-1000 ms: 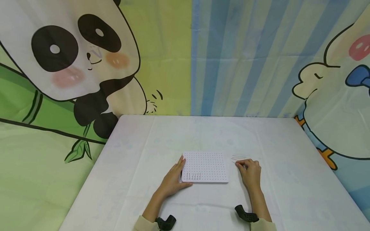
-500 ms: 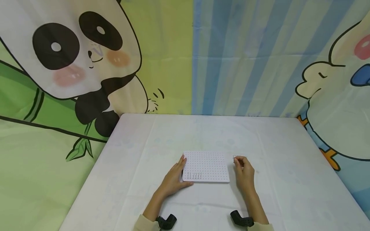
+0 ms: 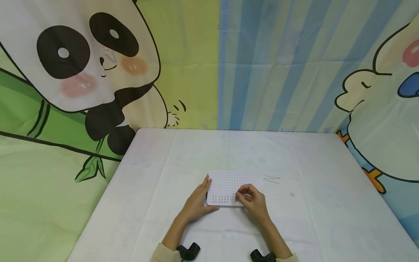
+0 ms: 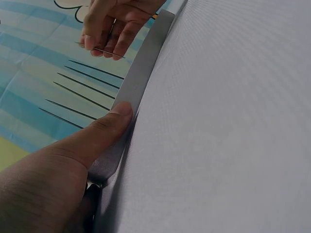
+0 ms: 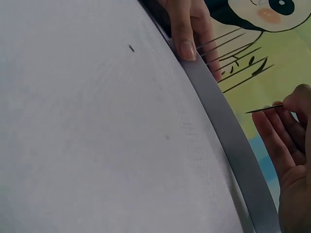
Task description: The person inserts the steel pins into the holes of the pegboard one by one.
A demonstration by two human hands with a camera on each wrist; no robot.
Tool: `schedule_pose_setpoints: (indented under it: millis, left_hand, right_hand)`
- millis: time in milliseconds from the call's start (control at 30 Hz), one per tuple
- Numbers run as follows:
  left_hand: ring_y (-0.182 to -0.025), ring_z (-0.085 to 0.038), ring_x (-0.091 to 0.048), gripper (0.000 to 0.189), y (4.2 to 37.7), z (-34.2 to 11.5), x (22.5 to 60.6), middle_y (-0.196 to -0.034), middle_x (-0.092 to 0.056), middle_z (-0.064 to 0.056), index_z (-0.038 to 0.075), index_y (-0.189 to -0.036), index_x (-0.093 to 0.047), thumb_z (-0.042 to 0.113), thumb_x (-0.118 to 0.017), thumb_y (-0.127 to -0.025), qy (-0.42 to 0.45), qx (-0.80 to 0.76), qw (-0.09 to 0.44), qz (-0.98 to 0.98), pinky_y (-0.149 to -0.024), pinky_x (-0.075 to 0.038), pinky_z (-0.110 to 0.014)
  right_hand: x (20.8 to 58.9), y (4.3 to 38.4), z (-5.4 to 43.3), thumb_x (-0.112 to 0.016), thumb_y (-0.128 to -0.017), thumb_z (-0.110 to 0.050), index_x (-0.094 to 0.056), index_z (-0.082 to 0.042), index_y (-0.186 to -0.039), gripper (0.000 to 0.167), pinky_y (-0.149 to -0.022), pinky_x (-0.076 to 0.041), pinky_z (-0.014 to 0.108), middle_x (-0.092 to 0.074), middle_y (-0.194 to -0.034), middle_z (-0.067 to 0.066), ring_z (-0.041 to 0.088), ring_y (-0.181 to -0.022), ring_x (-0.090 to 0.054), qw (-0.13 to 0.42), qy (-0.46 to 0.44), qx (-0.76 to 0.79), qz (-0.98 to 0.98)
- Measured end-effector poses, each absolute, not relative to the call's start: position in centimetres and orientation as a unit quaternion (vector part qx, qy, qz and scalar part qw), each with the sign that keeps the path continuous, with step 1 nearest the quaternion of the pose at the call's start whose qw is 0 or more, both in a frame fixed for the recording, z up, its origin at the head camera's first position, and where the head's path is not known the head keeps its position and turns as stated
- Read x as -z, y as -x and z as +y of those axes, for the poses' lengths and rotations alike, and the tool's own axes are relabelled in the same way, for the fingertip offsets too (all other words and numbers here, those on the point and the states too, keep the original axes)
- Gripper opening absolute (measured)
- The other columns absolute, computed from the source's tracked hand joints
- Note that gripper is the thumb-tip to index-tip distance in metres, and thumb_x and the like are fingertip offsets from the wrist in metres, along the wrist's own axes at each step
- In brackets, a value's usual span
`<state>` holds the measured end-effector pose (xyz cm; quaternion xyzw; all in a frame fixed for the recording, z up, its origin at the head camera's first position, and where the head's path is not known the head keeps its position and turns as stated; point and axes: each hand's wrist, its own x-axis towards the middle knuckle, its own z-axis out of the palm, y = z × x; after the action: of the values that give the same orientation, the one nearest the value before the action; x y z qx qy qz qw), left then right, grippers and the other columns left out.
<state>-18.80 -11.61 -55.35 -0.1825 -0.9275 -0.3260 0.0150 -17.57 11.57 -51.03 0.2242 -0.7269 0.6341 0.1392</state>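
A white board with rows of small holes (image 3: 226, 183) lies flat on the table. Along its near left part stand several thin dark needles (image 4: 81, 96) in a row, upright and pointed at the top. My left hand (image 3: 194, 203) steadies the board's near left corner, fingers straight along the left side and thumb pressed to the front edge. Over the board, right of that row, my right hand (image 3: 254, 203) pinches one more needle (image 5: 262, 109) between thumb and fingertips. It is held tilted, close above the holes.
Several loose needles (image 3: 272, 178) lie on the white tabletop (image 3: 196, 153) right of the board. Each wrist wears a black camera mount (image 3: 188, 251). A cartoon-printed cloth (image 3: 183, 65) hangs behind the table.
My right hand has picked a needle from the loose ones on the right and carried it left over the board. The left hand stays on the corner.
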Motion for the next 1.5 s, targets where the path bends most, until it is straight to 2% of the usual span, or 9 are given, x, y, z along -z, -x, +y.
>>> schedule_pose_setpoints:
  millis: [200,500,733,867,1100,1333,1500]
  left_hand:
    - [-0.136,-0.027,-0.021,0.104,18.8,-11.8,55.2,-0.155,-0.005,0.001,0.010,-0.148,-0.018,0.053,-0.073,-0.071,0.193,0.327,0.022,-0.925,-0.105,-0.027,-0.045]
    - [-0.136,-0.025,-0.021,0.103,18.8,-11.8,55.3,-0.155,-0.006,-0.001,0.008,-0.148,-0.018,0.052,-0.072,-0.072,0.202,0.326,0.026,-0.923,-0.105,-0.028,-0.043]
    - [-0.137,-0.025,-0.021,0.103,18.8,-11.7,55.3,-0.155,-0.007,-0.001,0.007,-0.148,-0.019,0.052,-0.072,-0.072,0.203,0.327,0.026,-0.923,-0.106,-0.027,-0.042]
    - [-0.137,-0.025,-0.020,0.103,18.7,-11.7,55.3,-0.154,-0.006,-0.001,0.007,-0.148,-0.019,0.052,-0.072,-0.072,0.201,0.325,0.024,-0.924,-0.105,-0.028,-0.042]
    - [-0.136,-0.026,-0.021,0.102,18.6,-11.8,55.2,-0.155,-0.006,0.000,0.008,-0.148,-0.018,0.052,-0.072,-0.072,0.202,0.321,0.022,-0.925,-0.105,-0.028,-0.043]
    - [-0.136,-0.028,-0.022,0.102,18.7,-11.8,55.2,-0.155,-0.005,0.001,0.009,-0.148,-0.018,0.053,-0.071,-0.072,0.202,0.318,0.022,-0.926,-0.105,-0.028,-0.044]
    - [-0.136,-0.028,-0.021,0.102,18.6,-11.7,55.3,-0.155,-0.006,0.000,0.009,-0.148,-0.019,0.053,-0.071,-0.072,0.197,0.325,0.023,-0.925,-0.105,-0.028,-0.045]
  right_hand:
    - [51.1,17.4,10.9,-0.062,-0.076,0.018,-0.055,0.012,-0.087,0.014,-0.062,-0.055,0.030,-0.061,-0.082,0.020,0.032,-0.072,-0.063,0.141,-0.286,-0.602,-0.732]
    - [51.7,17.3,10.7,-0.063,-0.075,0.018,-0.057,0.007,-0.086,0.017,-0.062,-0.055,0.028,-0.062,-0.081,0.016,0.029,-0.074,-0.063,0.157,-0.300,-0.563,-0.754]
    - [54.4,18.3,10.9,-0.070,-0.075,0.009,-0.060,-0.007,-0.089,0.023,-0.065,-0.053,0.022,-0.064,-0.082,-0.001,0.013,-0.075,-0.063,0.182,-0.302,-0.506,-0.787]
    - [54.8,18.5,10.9,-0.071,-0.075,0.005,-0.063,-0.010,-0.091,0.023,-0.067,-0.052,0.022,-0.065,-0.085,-0.004,0.010,-0.075,-0.063,0.202,-0.314,-0.497,-0.784]
    - [54.7,18.4,10.9,-0.074,-0.072,0.006,-0.064,-0.011,-0.085,0.023,-0.063,-0.050,0.019,-0.064,-0.080,-0.003,0.010,-0.069,-0.060,0.211,-0.315,-0.481,-0.791]
    - [51.9,17.4,10.5,-0.068,-0.074,0.012,-0.061,0.001,-0.081,0.015,-0.059,-0.053,0.031,-0.063,-0.076,0.012,0.022,-0.066,-0.061,0.181,-0.329,-0.501,-0.780]
    - [51.7,17.3,10.8,-0.069,-0.072,0.013,-0.062,0.002,-0.082,0.017,-0.060,-0.053,0.033,-0.064,-0.077,0.011,0.022,-0.067,-0.062,0.171,-0.335,-0.495,-0.783]
